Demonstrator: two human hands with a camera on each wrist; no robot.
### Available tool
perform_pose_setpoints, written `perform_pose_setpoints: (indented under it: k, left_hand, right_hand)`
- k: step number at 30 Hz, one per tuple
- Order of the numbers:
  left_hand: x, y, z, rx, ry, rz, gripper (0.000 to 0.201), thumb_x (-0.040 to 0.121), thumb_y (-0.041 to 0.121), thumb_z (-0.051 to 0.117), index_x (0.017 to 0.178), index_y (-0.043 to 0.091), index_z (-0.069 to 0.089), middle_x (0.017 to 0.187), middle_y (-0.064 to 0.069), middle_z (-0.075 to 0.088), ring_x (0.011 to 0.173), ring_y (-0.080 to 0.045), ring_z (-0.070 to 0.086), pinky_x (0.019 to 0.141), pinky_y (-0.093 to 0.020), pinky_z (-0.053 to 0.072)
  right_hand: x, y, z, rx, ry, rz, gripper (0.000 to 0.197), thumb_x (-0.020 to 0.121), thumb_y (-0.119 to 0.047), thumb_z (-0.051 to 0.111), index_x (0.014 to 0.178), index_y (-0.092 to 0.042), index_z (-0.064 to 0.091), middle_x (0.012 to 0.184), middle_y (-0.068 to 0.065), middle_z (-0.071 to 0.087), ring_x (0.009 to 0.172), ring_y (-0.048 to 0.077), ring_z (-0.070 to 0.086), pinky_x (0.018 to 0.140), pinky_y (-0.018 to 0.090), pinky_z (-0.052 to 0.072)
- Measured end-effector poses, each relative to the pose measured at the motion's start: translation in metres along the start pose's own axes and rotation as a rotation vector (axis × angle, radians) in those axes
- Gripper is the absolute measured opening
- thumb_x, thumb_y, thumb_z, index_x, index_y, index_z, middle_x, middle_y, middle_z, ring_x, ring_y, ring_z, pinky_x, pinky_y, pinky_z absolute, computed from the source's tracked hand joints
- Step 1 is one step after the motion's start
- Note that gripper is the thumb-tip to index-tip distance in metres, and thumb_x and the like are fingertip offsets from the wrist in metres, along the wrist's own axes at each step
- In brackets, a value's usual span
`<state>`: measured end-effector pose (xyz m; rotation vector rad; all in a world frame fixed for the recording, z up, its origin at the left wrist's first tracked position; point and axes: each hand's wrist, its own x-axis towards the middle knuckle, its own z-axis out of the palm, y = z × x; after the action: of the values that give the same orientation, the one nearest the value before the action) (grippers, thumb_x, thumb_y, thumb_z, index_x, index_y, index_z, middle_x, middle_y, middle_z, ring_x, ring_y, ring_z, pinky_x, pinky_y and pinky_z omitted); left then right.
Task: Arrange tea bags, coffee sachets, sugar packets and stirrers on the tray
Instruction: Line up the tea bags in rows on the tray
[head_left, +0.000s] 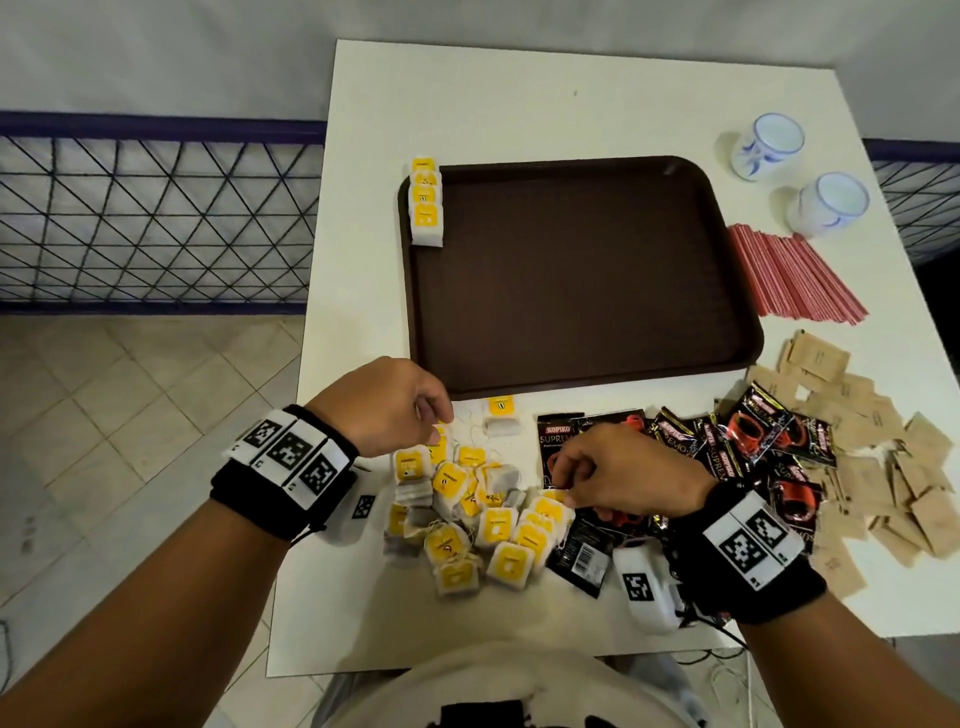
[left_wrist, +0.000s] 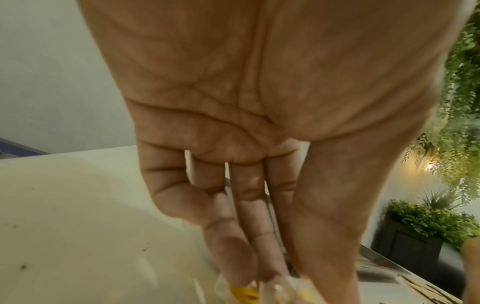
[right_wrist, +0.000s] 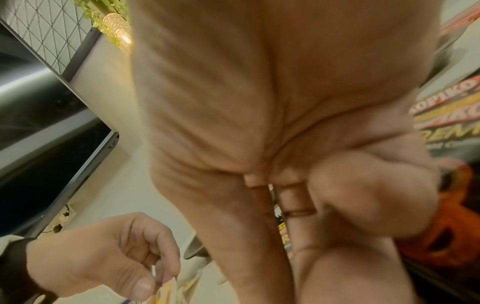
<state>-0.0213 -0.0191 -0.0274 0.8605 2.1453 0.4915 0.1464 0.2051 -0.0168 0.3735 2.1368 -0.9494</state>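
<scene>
A brown tray (head_left: 571, 275) lies mid-table with a short row of yellow-tagged tea bags (head_left: 427, 208) along its far left rim. In front of it sits a loose pile of tea bags (head_left: 483, 514). My left hand (head_left: 439, 423) is at the pile's far left edge, thumb and fingers pinching a tea bag (left_wrist: 244, 293). My right hand (head_left: 563, 491) hovers at the pile's right side, fingers curled, thumb and forefinger pinching a tea bag there. Black coffee sachets (head_left: 753, 431), brown sugar packets (head_left: 883, 467) and red stirrers (head_left: 789, 280) lie to the right.
Two white-and-blue cups (head_left: 769, 145) (head_left: 831, 202) stand at the table's far right. One tea bag (head_left: 501, 415) lies alone just before the tray's near rim. The table's left edge runs close to my left wrist, with tiled floor and a wire fence (head_left: 156, 218) beyond.
</scene>
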Motion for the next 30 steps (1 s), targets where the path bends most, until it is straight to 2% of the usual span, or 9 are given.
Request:
perform_pose_setpoints:
  k: [2,6,12,17,19,21,23,26,30]
  left_hand:
    - [-0.001,-0.001,0.001,-0.025,-0.001,-0.001,0.023,0.075,0.016,0.08,0.082,0.036,0.071,0.077,0.016,0.067,0.075,0.002,0.063,0.072,-0.025,0.053]
    - [0.0,-0.002,0.003,-0.054,0.004,-0.003,0.023,0.078,0.009,0.073,0.084,0.03,0.074,0.074,0.012,0.07,0.072,0.001,0.065,0.075,-0.031,0.058]
    - [0.001,-0.002,0.002,-0.072,-0.007,0.007,0.017,0.08,0.012,0.075,0.085,0.028,0.076,0.074,0.01,0.071,0.073,-0.001,0.065,0.073,-0.024,0.055]
    - [0.002,-0.001,-0.002,-0.1,-0.017,0.012,0.01,0.082,0.02,0.077,0.088,0.027,0.076,0.08,0.01,0.072,0.076,-0.001,0.065,0.073,-0.022,0.054]
    - [0.002,0.0,-0.004,-0.1,-0.004,0.026,0.008,0.082,0.02,0.076,0.086,0.027,0.076,0.079,0.011,0.071,0.074,0.002,0.064,0.07,-0.02,0.051]
    - [0.003,0.002,-0.006,-0.095,0.018,0.052,0.006,0.083,0.021,0.075,0.085,0.027,0.076,0.078,0.012,0.07,0.072,0.003,0.062,0.067,-0.015,0.046]
    - [0.003,0.005,-0.009,-0.093,0.035,0.075,0.004,0.084,0.023,0.073,0.085,0.028,0.075,0.079,0.013,0.07,0.074,0.004,0.061,0.066,-0.012,0.042]
    - [0.004,0.008,-0.013,-0.123,0.035,0.097,0.006,0.085,0.024,0.073,0.083,0.029,0.073,0.08,0.013,0.07,0.075,0.004,0.062,0.067,-0.013,0.043]
    - [0.007,0.011,-0.017,-0.193,0.018,0.109,0.008,0.089,0.019,0.068,0.085,0.025,0.067,0.075,0.006,0.072,0.067,-0.005,0.067,0.07,-0.025,0.053]
  right_hand:
    - [0.0,0.0,0.002,-0.022,0.011,0.004,0.008,0.084,-0.014,0.073,0.091,-0.018,0.072,0.058,-0.008,0.067,0.05,0.008,0.063,0.045,0.018,0.045]
    - [0.003,0.002,0.003,-0.049,0.013,0.003,0.005,0.083,-0.017,0.076,0.085,-0.019,0.072,0.074,0.002,0.073,0.052,0.01,0.066,0.056,0.031,0.056]
    - [0.004,0.0,0.003,-0.079,-0.013,0.032,0.004,0.086,-0.02,0.074,0.089,-0.021,0.072,0.078,0.004,0.074,0.05,0.008,0.064,0.053,0.027,0.054]
    - [0.004,-0.009,0.001,-0.13,-0.031,0.019,0.003,0.086,-0.017,0.073,0.088,-0.014,0.074,0.071,-0.007,0.068,0.046,-0.006,0.057,0.042,0.008,0.038]
    - [0.003,-0.009,0.0,-0.12,-0.029,0.011,0.004,0.086,-0.018,0.074,0.084,-0.016,0.072,0.071,-0.004,0.069,0.048,-0.001,0.059,0.045,0.014,0.043]
    - [0.002,-0.008,-0.002,-0.103,-0.024,0.004,0.007,0.084,-0.021,0.075,0.08,-0.02,0.071,0.074,0.001,0.072,0.054,0.009,0.063,0.053,0.028,0.053]
    - [0.0,-0.007,-0.005,-0.084,-0.032,-0.009,0.009,0.083,-0.023,0.077,0.078,-0.022,0.07,0.075,0.004,0.072,0.054,0.01,0.062,0.056,0.032,0.054]
    - [-0.003,-0.01,-0.013,-0.029,-0.04,-0.047,0.01,0.082,-0.021,0.078,0.078,-0.022,0.069,0.07,-0.002,0.071,0.052,0.007,0.06,0.054,0.03,0.049]
    - [-0.01,-0.013,-0.02,0.031,0.005,-0.071,0.007,0.082,-0.018,0.077,0.08,-0.018,0.07,0.068,-0.003,0.07,0.053,0.008,0.063,0.052,0.022,0.048]
